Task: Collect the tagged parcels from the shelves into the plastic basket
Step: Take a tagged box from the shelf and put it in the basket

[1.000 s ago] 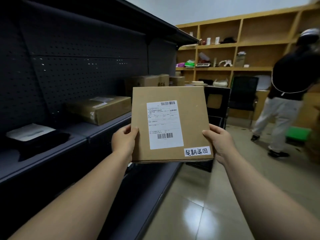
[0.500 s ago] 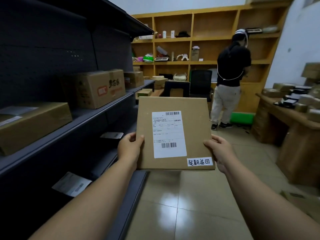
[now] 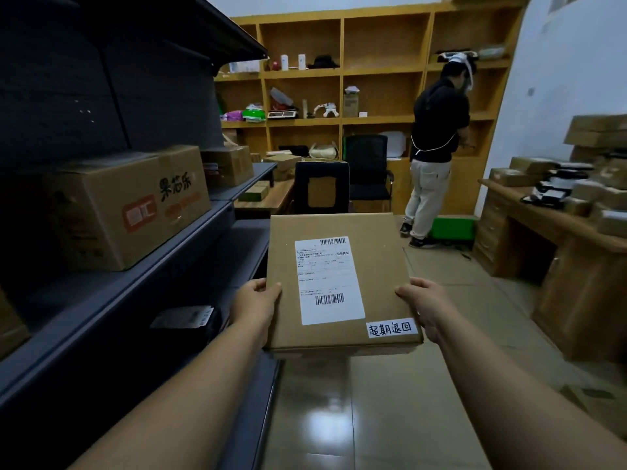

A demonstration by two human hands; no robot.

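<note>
flat brown cardboard parcel (image 3: 342, 283) gripped at both side edges by left hand (image 3: 256, 305) and right hand (image 3: 429, 308), over floor beside dark shelving (image 3: 163, 266) | handwritten tag (image 3: 391, 329) read as 超期退回 | vs 0.5 s ago: parcel held lower, view shifted forward

The parcel (image 3: 342, 283) was matt brown cardboard with white paper labels (image 3: 329, 279). The floor (image 3: 339, 418) was glossy tile; the shelving (image 3: 135, 300) looked matt dark metal, the desk (image 3: 559, 239) wood.
</note>
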